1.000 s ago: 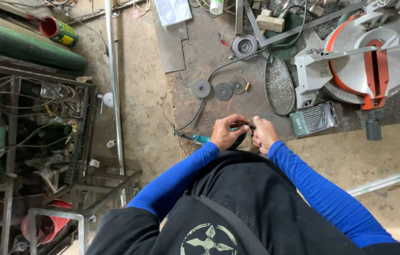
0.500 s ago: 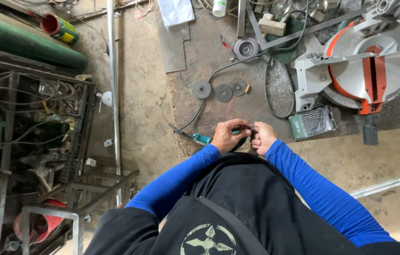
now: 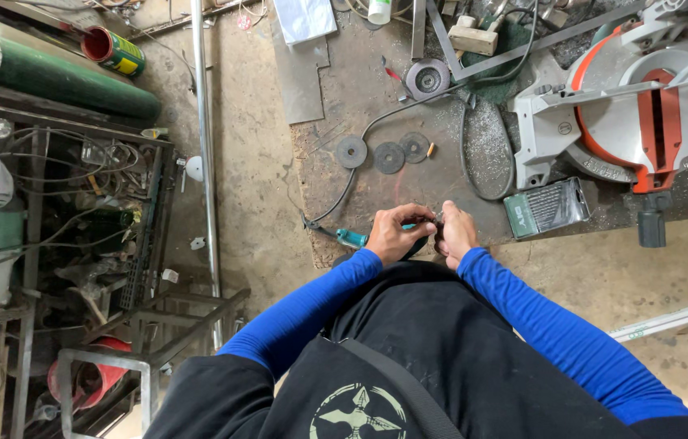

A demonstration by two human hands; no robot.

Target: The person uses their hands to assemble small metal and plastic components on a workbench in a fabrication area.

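Teal-bodied angle grinder (image 3: pixel 353 237) (its black cord trailing off toward eleven o'clock) is gripped by the left hand (image 3: pixel 392 233), fingers curled round it, at the metal plate's (image 3: pixel 376 106) near edge; the right hand (image 3: pixel 455 233) is closed on its head, just beside at three o'clock. Three loose discs (image 3: pixel 388 157) are seen at twelve o'clock.

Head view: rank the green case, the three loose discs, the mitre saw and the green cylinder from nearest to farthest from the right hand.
From the right hand:
1. Green case, just to its right on the dark mat.
2. Three loose discs, ahead and slightly left.
3. Mitre saw, farther ahead to the right.
4. Green cylinder, far left, across the floor beyond the upright pipe.
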